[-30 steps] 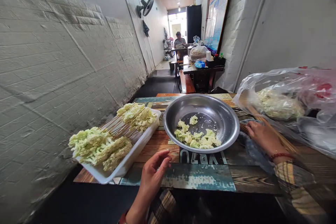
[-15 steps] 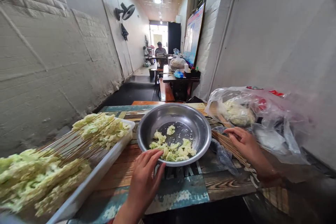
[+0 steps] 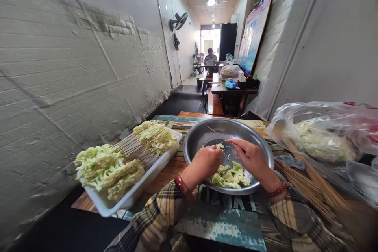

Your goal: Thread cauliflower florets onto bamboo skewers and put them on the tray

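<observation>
A wide steel bowl (image 3: pixel 189 147) stands on the table before me, with cauliflower florets (image 3: pixel 233 177) and white crumbs at its bottom. Over the bowl's left side, my left hand (image 3: pixel 208 161) has its fingers curled closed. A cauliflower floret (image 3: pixel 219 146) shows at its fingertips, mostly hidden behind them. My right hand (image 3: pixel 251 157) pinches a thin bamboo skewer (image 3: pixel 217 131), which slants up and left over the bowl. The two hands are close together but apart. Loose skewers (image 3: pixel 310 181) lie in a bundle to the right of the bowl.
A white plastic tray (image 3: pixel 153 177) at the left holds skewered cauliflower (image 3: pixel 112 169). Clear plastic bags (image 3: pixel 325 138), one with cauliflower inside, lie at the right. Farther back are another table (image 3: pixel 233 89), a bench (image 3: pixel 214 102) and a seated person (image 3: pixel 210 57).
My right hand has moved from the loose skewers to above the bowl, now with a skewer. My left hand has gone from the rim into the bowl and closed. The view has swung left.
</observation>
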A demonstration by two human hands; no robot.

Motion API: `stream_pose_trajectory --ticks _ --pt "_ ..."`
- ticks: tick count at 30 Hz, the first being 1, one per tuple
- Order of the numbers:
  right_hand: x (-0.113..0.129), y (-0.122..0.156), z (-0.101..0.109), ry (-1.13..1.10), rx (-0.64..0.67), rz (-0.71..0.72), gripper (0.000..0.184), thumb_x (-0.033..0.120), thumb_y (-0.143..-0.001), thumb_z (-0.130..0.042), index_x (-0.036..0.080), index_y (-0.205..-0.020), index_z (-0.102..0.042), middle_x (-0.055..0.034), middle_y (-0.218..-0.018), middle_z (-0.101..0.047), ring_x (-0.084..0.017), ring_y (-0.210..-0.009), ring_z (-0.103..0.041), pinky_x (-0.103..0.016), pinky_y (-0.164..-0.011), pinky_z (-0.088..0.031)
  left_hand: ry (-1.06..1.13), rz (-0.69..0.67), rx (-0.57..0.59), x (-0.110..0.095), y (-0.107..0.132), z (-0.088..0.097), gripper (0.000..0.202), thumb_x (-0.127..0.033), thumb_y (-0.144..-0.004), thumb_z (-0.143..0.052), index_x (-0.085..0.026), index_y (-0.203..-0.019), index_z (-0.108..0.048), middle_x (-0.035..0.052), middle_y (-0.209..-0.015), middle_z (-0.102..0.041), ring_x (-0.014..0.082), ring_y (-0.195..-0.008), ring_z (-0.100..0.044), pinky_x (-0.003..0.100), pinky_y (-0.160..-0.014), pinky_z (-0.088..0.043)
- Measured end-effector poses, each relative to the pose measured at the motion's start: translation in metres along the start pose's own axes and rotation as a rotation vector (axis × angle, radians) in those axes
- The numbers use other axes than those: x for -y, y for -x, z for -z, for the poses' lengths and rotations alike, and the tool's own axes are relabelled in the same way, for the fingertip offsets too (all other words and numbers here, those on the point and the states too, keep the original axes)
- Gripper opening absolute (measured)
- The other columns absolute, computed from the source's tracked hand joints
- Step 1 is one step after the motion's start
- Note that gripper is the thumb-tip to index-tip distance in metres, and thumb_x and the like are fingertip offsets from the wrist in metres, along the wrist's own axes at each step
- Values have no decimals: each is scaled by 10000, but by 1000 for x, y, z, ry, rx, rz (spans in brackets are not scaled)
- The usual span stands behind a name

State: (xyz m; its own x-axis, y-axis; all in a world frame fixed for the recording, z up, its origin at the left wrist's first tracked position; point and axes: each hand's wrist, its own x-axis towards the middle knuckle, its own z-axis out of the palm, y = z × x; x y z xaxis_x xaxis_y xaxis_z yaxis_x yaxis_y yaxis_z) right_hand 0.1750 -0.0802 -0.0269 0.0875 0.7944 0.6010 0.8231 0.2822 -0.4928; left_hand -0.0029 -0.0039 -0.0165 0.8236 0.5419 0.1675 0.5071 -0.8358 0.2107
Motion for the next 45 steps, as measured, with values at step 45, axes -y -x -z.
stream_pose_trajectory --ticks 45 --pt "-6 -6 -8 14 -103 -30 292 225 -967 -435 223 -1111 -689 -64 -1045 -748 -213 -940 -705 -346 -810 -542 -193 -262 292 21 -20 -33 205 -77 -843 -480 -104 -867 -682 149 -881 -684 243 -817 -672 358 -769 -534"
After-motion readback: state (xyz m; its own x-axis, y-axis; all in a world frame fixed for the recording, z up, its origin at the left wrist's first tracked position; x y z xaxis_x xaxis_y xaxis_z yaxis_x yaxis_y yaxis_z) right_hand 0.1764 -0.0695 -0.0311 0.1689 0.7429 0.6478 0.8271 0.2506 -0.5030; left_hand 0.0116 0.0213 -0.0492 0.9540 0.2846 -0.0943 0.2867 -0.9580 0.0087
